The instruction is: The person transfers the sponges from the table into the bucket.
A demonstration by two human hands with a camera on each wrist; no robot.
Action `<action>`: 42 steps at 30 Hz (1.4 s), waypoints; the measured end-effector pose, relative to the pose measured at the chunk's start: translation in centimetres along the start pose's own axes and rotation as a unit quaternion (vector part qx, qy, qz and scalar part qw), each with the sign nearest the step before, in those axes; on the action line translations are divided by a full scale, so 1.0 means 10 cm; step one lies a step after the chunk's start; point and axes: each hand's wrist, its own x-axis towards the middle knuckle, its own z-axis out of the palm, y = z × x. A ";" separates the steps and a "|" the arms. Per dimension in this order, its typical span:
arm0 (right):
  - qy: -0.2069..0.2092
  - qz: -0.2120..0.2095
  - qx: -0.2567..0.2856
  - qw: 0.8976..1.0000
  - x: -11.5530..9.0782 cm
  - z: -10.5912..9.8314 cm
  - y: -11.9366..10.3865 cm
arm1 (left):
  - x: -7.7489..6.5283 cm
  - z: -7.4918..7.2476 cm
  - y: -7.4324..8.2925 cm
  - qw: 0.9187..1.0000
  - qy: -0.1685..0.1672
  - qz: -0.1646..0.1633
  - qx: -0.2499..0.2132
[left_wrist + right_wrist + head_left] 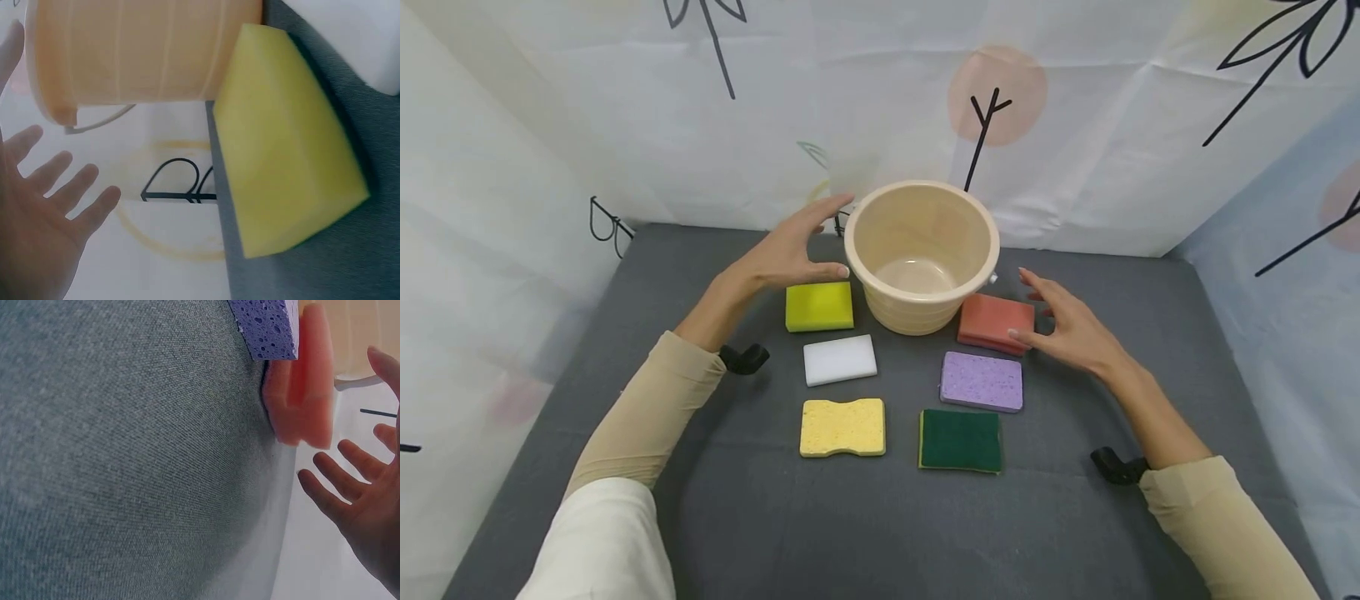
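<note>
A cream bucket (917, 312) stands upright at the back of the grey table. My left hand (786, 250), fingers spread, is at its left side; the thumb comes close to the rim, above a lime-yellow sponge (819, 307). In the left wrist view that sponge (281, 144) shows a dark underside, with the spread fingers beside the bucket (144, 50). To the bucket's right, my right hand (1067, 329) is held with thumb and fingers apart, the thumb overlapping a coral-red sponge (996, 321). The right wrist view shows the red sponge (303, 394) beyond the fingertips, nothing gripped.
In front of the bucket lie a white sponge (840, 361), a pale yellow sponge (842, 427) with pinched-in sides, a purple sponge (982, 382) and a dark green scouring sponge (960, 440). A patterned white cloth (880, 108) hangs behind the table (880, 533).
</note>
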 end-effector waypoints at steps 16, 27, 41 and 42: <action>-0.057 0.008 0.037 0.998 0.10 0.08 0.08 | 0.22 -0.02 0.02 0.997 -0.060 0.000 -0.040; -0.062 -0.004 0.013 0.998 0.08 0.16 0.09 | 0.24 0.02 0.07 0.988 -0.096 -0.017 -0.117; -0.062 0.019 -0.002 0.998 0.07 0.09 0.09 | 0.23 0.07 0.10 0.981 -0.084 -0.008 -0.176; -0.060 0.019 -0.005 0.998 0.06 0.07 0.09 | 0.23 0.08 0.11 0.980 -0.083 -0.006 -0.179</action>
